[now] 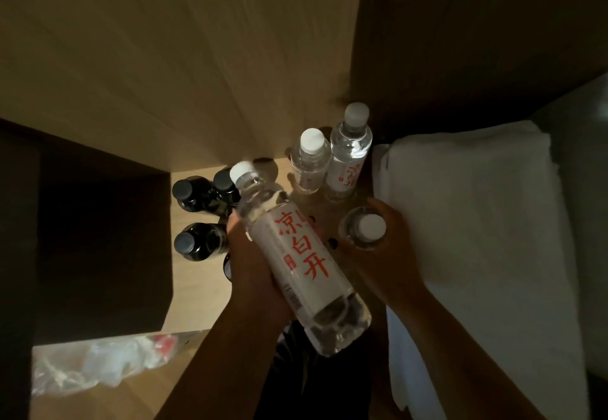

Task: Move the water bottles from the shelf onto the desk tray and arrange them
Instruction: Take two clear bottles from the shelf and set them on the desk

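My left hand point(253, 268) grips a clear water bottle point(296, 255) with a white cap and red lettering on a white label, lifted and tilted with its cap pointing away from me. Beside it my right hand point(391, 248) curls round a second water bottle point(365, 228) that stands upright on the wooden shelf point(194, 251). Further back stand two more upright water bottles, one point(311, 161) on the left and one point(350, 149) on the right. No desk tray is in view.
Three dark bottles with black caps point(197, 212) stand on the shelf left of my left hand. A folded white towel point(477, 222) lies right of the bottles. A dark panel point(98, 238) walls the left side. Crumpled clear plastic point(98, 363) lies at the lower left.
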### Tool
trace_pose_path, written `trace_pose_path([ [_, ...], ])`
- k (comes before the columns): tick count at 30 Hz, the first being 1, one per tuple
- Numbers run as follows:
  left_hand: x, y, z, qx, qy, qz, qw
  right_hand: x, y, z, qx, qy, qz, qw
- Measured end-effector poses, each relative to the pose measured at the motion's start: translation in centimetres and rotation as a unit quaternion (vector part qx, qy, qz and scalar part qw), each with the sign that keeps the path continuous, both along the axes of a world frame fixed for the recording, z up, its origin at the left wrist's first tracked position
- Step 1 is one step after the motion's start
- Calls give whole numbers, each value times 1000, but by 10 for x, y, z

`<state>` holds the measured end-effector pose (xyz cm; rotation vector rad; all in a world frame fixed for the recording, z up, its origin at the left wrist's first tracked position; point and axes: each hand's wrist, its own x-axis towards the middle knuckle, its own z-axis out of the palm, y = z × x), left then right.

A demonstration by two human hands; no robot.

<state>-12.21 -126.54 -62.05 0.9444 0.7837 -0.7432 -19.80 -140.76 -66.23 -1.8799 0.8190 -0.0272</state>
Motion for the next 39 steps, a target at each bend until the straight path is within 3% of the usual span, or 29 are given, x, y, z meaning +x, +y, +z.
trace_pose_path([
  [5,-4,-2,-4,-31,52,80,995,2,-2,-10,-56,-7,-8,998],
  [10,-1,-3,11,-51,59,32,996,3,-3,-6,-52,-9,-49,997],
  [16,4,8,37,-83,94,10,992,-7,-6,29,29,-20,-100,994],
  [30,16,33,183,-65,34,-15,997,-1,-11,250,-12,-130,-199,971],
  [35,16,40,238,-134,68,-22,988,6,-10,329,76,-207,-196,956],
  [39,28,50,279,-139,44,-25,989,17,-6,390,175,-241,-158,942],
])
